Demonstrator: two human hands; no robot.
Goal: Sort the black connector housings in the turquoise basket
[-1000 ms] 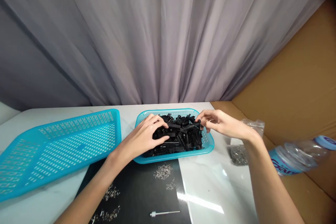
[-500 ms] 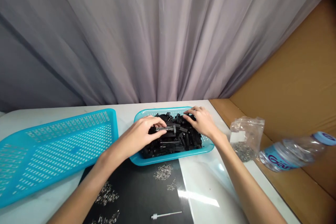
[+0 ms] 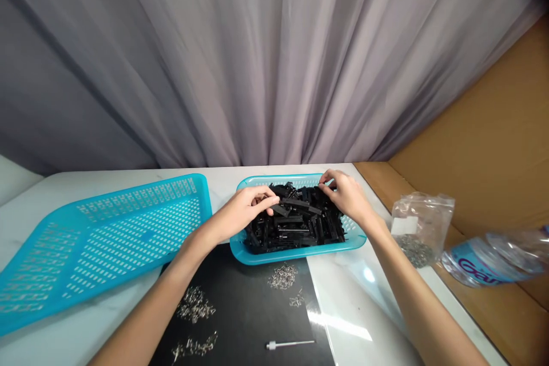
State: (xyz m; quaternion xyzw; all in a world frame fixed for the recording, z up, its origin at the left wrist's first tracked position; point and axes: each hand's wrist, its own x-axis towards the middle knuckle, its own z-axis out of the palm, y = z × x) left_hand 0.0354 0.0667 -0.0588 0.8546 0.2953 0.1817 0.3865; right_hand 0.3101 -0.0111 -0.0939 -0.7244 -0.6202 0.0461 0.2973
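The left hand [image 3: 240,214] pinches one small black plastic part [image 3: 281,210], while the right hand [image 3: 347,194] rests curled, fingers on the heap of parts [image 3: 295,226] in the small blue basket [image 3: 295,253] on the worktop [image 3: 369,291]. The parts look light, stiff and tangle-prone, probably best pinched singly at an end.

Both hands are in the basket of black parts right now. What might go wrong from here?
1. The black parts are heaped above the rim of the small basket; the left hand or right hand digging in may flick some out.
2. Loose metal pins lie just in front on the black mat; a forearm could scatter them.
3. The bottle lies on its side and might roll.
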